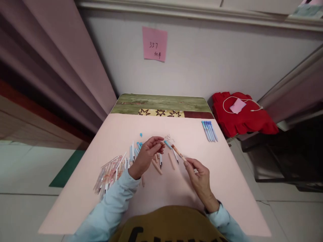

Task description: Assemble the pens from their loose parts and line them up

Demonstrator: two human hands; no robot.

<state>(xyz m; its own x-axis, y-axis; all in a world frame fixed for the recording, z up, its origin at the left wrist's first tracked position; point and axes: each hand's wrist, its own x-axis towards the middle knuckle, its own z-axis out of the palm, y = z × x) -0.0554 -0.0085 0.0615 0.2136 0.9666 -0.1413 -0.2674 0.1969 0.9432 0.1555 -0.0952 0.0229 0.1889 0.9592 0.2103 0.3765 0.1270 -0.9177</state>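
My right hand point(200, 174) holds a brown-and-peach patterned pen barrel point(178, 152) by its lower end, tilted up to the left. Thumb and fingers of my left hand point(147, 154) are pinched on a small brown pen piece point(162, 144), mostly hidden by the fingers. Between and below the hands lie a plain peach barrel point(171, 161), a white refill point(175, 156) with a dark tip and a short blue piece point(168, 144). More peach barrels point(156, 167) and blue parts lie partly behind my left hand.
A pile of pen parts point(111, 173) spreads at the left. Several blue pens point(209, 131) lie in a row at the back right. A small blue piece point(141, 134) and tiny clear bits point(169, 137) lie farther back. Red cloth point(244, 117) sits beyond the table's right edge.
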